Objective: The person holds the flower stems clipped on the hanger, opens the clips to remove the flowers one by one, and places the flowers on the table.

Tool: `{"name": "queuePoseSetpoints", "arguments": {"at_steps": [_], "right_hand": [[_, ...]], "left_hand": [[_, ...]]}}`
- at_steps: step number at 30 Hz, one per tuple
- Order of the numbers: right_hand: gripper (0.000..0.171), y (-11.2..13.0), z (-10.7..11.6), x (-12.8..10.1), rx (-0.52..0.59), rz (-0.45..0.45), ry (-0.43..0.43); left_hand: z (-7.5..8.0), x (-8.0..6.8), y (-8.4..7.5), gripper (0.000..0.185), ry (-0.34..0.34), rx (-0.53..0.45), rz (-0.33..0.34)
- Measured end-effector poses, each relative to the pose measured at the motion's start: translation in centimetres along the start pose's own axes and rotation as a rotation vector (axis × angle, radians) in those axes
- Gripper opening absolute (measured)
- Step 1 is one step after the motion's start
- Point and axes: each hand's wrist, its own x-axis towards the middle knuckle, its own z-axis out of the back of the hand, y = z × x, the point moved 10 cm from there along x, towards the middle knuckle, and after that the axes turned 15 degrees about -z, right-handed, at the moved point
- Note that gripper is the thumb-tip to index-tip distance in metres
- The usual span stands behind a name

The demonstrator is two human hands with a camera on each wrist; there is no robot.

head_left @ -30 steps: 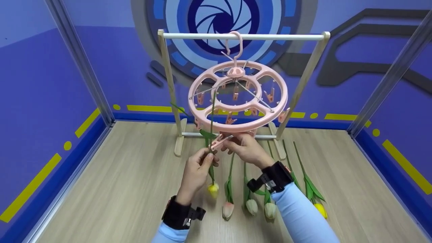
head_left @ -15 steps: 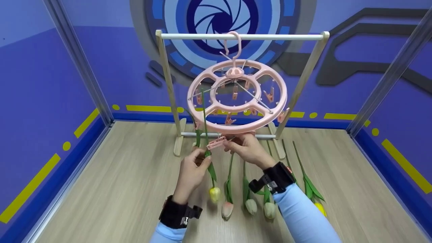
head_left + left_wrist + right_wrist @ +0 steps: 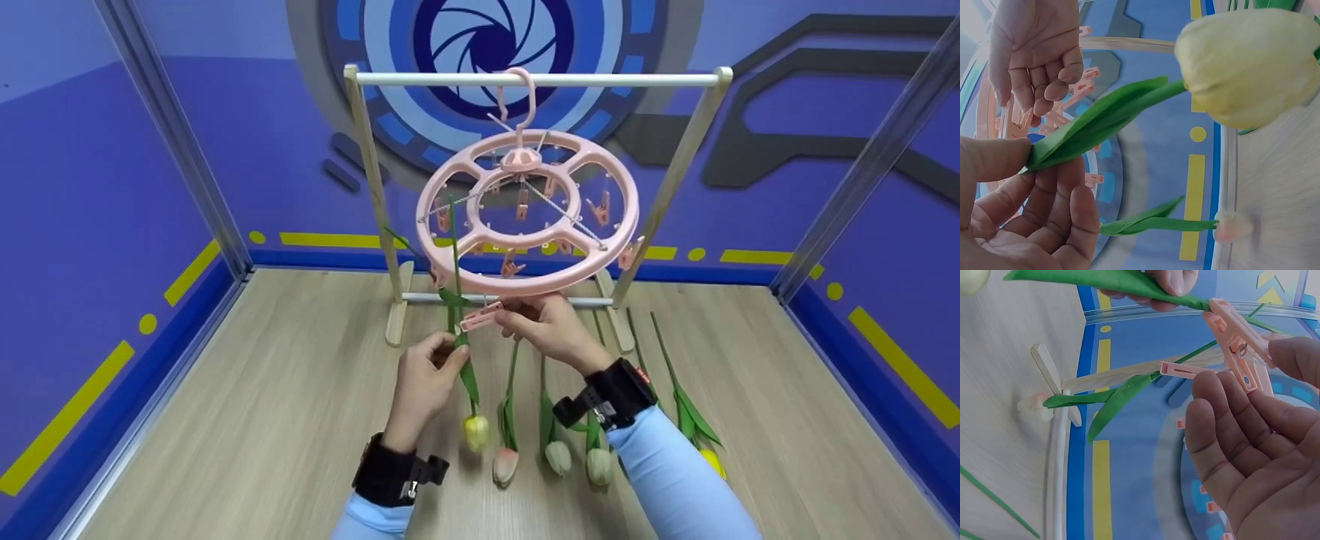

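My left hand point(image 3: 427, 382) pinches the leafy stem of a pale yellow tulip point(image 3: 475, 433), its bloom pointing down and its bare stem up past the rim of a round pink clip hanger point(image 3: 517, 285). Below the front rim, my right hand point(image 3: 551, 334) pinches a pink clothespin point(image 3: 481, 317) by its handles. In the right wrist view, the tip of that clothespin point(image 3: 1235, 343) meets the stem just above the leaf; whether its jaws grip the stem, I cannot tell. Another tulip point(image 3: 1036, 408), white and pinkish, hangs head down from a neighbouring clothespin point(image 3: 1179, 370).
The hanger hooks over the white rod point(image 3: 622, 79) of a wooden stand. More tulips lie on the table: a pink one point(image 3: 506, 466), two whitish ones, including this tulip point(image 3: 599, 466), and a yellow one point(image 3: 712, 463) partly behind the right sleeve.
My left hand and the yellow tulip's stem have shifted slightly left since a second ago. The clothespin now lies flatter in my right hand, which has barely moved.
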Motion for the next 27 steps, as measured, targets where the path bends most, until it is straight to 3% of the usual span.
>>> {"name": "queuePoseSetpoints", "arguments": {"at_steps": [27], "right_hand": [[0.014,0.1,0.32,-0.42,0.003,-0.006,-0.017]], "left_hand": [[0.07,0.11,-0.39,0.008,0.012,-0.016,-0.019]]}}
